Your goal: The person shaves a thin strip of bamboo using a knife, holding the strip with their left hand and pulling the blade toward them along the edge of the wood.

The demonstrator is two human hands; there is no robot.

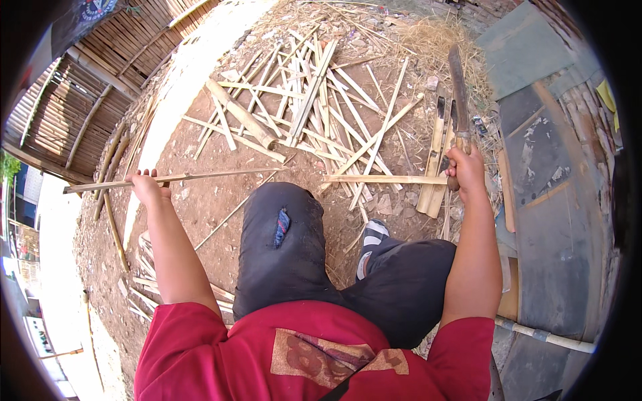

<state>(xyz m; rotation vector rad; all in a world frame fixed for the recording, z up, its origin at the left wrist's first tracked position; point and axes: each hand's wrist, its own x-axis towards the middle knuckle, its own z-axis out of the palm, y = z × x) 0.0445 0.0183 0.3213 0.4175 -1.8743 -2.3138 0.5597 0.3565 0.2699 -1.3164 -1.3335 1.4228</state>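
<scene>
While the bare left hand (148,187) holds a long, narrow, pale brown bamboo strip (221,175) out to the side, the bare right hand (467,168) grips a long-bladed machete with a dark blade (459,87) and a wooden handle (463,142). The left fingers are bent around the strip near its outer end, so that a short part sticks out to the left and the longer part runs rightward, narrowing to a tip just beyond the knee of the dark grey trousers (281,281). The right fingers are curled closed about the handle, and the blade points up and away from the body, well apart from the held strip. Another flat, pale yellow bamboo strip (388,179) lies crosswise, with its right end beside the right hand (whether the two touch, I cannot tell).

Ahead of the knees, a loose, criss-crossed pile of split bamboo strips (314,100) spreads over the brown, stony dirt ground (200,217). A thick, round, tan bamboo pole (241,115) lies aslant at the pile's left side. Hollow, trough-shaped split bamboo pieces (435,157) lie just left of the machete, with dry yellow straw (438,39) farther off. Along the right side stretches a dark, scuffed sheet (555,254), and a brown bamboo-slat wall (73,100) stands at the upper left.
</scene>
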